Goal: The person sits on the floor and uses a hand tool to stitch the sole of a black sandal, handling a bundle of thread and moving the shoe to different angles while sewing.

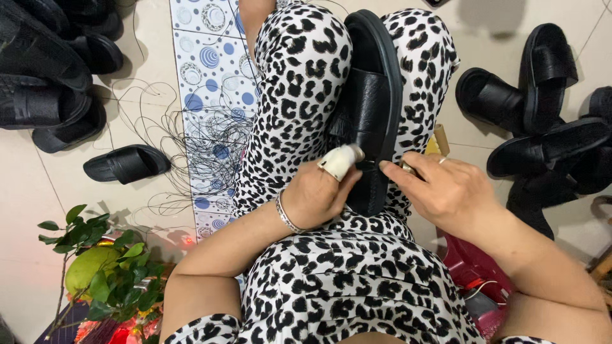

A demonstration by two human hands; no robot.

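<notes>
Sandal (373, 108), black, wedged upright between the knees.
Left hand (319, 191), taped thumb, pinching its strap; right hand (446, 191) closed on a small tool at the sole edge. More sandals (535, 121) on the floor (38, 210).

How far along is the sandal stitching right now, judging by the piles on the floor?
In hand: one black sandal clamped between the knees, left hand with a taped thumb and right hand pinching its strap edge. Black sandals lie on both sides, left pile and right pile; which are finished cannot be told. Loose black thread lies on the floor.
</notes>
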